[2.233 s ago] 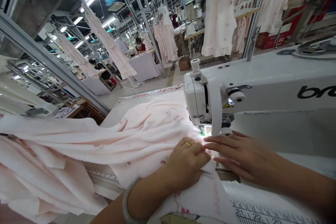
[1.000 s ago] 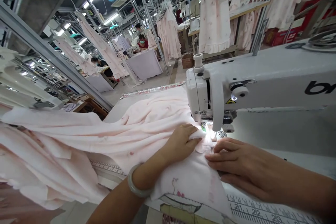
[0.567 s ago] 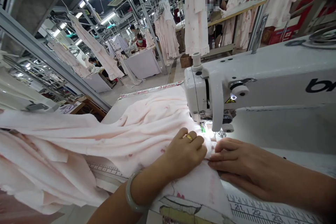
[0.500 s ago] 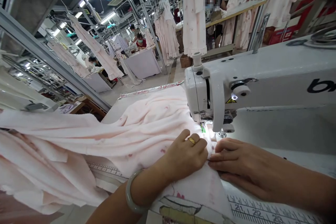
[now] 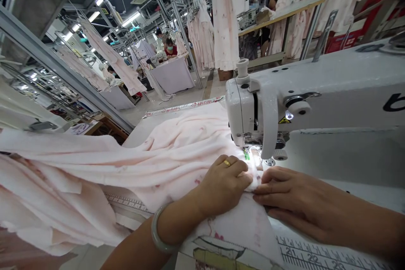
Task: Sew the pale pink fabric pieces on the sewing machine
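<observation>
A pale pink fabric piece [image 5: 177, 147] with small reddish prints lies in folds across the table and under the needle area of a white sewing machine [image 5: 253, 105]. My left hand [image 5: 226, 183], with a ring and a wrist bangle, is closed on the fabric's edge just in front of the presser foot [image 5: 247, 152]. Close beside it, my right hand [image 5: 291, 194] pinches the same edge, its fingers held together and its thumb side toward the needle. The fingertips of both hands are partly hidden by the cloth.
A printed ruler strip [image 5: 311, 257] runs along the table's near edge. Pink garments [image 5: 223, 17] hang behind the machine. Farther back, a person [image 5: 171, 48] sits at a white-covered table [image 5: 172, 74]. A metal rail [image 5: 63, 67] slants across the left.
The view has shifted slightly, so the machine sits farther right. My left hand has slid a little away from the right hand along the cloth; more of the gathered edge shows between them.
</observation>
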The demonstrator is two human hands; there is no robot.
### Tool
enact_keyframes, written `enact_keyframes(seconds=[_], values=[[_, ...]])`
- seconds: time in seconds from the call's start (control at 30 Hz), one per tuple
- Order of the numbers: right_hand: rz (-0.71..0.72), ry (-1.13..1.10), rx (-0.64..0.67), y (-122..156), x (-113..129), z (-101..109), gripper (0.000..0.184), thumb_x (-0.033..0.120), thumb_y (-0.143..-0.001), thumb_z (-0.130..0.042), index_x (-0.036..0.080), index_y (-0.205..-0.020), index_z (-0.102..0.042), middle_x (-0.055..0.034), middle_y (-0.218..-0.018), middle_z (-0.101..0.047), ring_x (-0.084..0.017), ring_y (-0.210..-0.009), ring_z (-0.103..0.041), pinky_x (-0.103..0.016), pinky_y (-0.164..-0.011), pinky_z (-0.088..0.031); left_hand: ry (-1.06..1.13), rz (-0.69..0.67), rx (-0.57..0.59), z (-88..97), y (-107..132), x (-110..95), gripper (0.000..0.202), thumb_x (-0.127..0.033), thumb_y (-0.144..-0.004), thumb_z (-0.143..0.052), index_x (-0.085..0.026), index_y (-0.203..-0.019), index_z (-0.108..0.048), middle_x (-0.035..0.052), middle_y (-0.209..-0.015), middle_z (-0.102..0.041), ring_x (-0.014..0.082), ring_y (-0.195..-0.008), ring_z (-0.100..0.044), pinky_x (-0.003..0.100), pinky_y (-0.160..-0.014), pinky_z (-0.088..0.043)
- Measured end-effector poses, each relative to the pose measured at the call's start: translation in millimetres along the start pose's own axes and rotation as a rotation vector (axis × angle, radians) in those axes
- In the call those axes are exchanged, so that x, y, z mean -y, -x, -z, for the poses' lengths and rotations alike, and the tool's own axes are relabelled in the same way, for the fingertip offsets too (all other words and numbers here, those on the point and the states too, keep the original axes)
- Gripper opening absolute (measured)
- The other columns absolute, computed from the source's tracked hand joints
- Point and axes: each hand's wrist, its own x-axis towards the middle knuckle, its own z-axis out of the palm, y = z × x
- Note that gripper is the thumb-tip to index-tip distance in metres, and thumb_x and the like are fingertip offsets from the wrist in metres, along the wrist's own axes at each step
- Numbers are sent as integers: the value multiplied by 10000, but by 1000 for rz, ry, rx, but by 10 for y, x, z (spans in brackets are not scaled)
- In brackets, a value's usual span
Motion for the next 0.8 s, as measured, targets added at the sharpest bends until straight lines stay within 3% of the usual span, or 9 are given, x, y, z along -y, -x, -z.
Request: enact_keyframes(seconds=[0.13,0.3,0.37,0.53,0.67,0.73,0.8], values=[[-9,-17,18,-13,8,15,235,255,-1087,-530,243,-1177,-747,-22,-1174,-797,-219,-1140,-684,-353,-1009,-557,251,74,77,11,-20,33,219,-105,-896,-582,-180,-1008,-754,39,-947,-725,192,-933,-644,367,-941,-466],[-2,-32,-1,-18,9,23,259,241,-1077,-537,235,-1232,-744,-28,-1179,-794,-228,-1168,-680,-358,-1021,-556,439,185,-10,-23,-25,50,258,-107,-939,-527,-190,-954,-771,37,-932,-776,180,-905,-688,358,-920,-484],[-14,-54,17,-22,12,25,254,238,-1080,-530,240,-1228,-736,-16,-1181,-788,-218,-1167,-670,-356,-1042,-543,421,151,-11,-29,-22,49,243,-103,-936,-546,-188,-991,-766,34,-983,-787,181,-953,-697,353,-929,-474],[-45,-113,128,-43,23,69,254,233,-1100,-495,247,-1206,-725,6,-1146,-777,-191,-1113,-677,-361,-1065,-530,214,6,115,16,-23,38,229,-121,-924,-581,-164,-1078,-745,62,-1031,-771,222,-1026,-679,386,-947,-443],[-27,8,-64,-19,-54,76,238,270,-1106,-513,247,-1098,-750,-11,-1046,-795,-193,-1030,-721,-347,-902,-593,117,-67,134,54,-27,34,237,-118,-966,-563,-146,-1136,-726,71,-1041,-763,225,-1034,-661,386,-941,-459],[-36,132,-164,-4,-118,44,246,269,-1105,-506,250,-1171,-742,-29,-1123,-801,-204,-1027,-742,-372,-897,-598,94,-89,120,57,-24,34,245,-118,-982,-554,-128,-1161,-721,78,-1048,-757,230,-1048,-656,384,-937,-473],[-62,228,-174,1,-174,-4,278,305,-1110,-500,253,-1282,-713,-49,-1249,-782,-225,-1069,-750,-405,-914,-597,92,-96,111,50,-20,32,231,-113,-983,-554,-115,-1139,-725,82,-1053,-754,232,-1051,-652,377,-930,-490]])
